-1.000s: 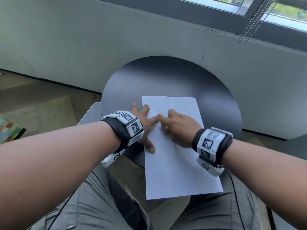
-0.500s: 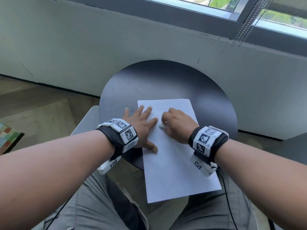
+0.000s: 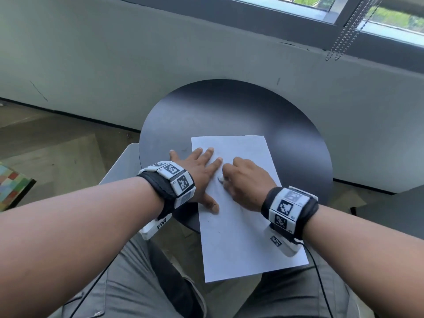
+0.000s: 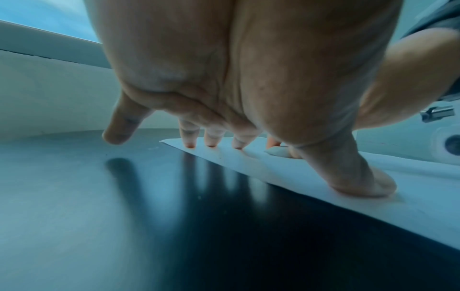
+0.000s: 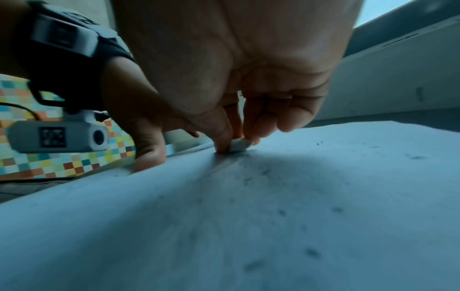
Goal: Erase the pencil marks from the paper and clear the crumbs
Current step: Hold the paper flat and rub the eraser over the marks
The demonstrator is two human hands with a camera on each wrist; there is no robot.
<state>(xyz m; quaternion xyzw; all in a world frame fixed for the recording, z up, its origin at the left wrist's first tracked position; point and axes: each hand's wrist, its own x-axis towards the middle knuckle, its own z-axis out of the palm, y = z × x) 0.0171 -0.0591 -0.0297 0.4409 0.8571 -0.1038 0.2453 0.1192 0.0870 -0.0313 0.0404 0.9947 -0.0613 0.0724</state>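
Note:
A white sheet of paper (image 3: 243,226) lies on a round black table (image 3: 229,111), its near end hanging over the table's edge. My left hand (image 3: 202,173) is spread flat, its fingertips (image 4: 190,144) and thumb pressing the sheet's left edge (image 4: 273,177). My right hand (image 3: 243,182) pinches a small white eraser (image 5: 239,145) between thumb and fingers and presses it on the paper (image 5: 248,216). The eraser (image 3: 220,179) peeks out beside that hand. Dark crumbs (image 5: 312,253) and faint grey smudges dot the sheet.
A grey wall (image 3: 160,53) under a window runs behind the table. A bead chain (image 3: 348,31) hangs at the upper right. My lap in grey trousers (image 3: 137,283) sits below the table. A colourful checkered object (image 3: 11,187) lies on the floor at left.
My right hand with the eraser has drawn back toward me along the sheet. My left hand has stayed pressed on the paper's left edge. The view has tilted slightly.

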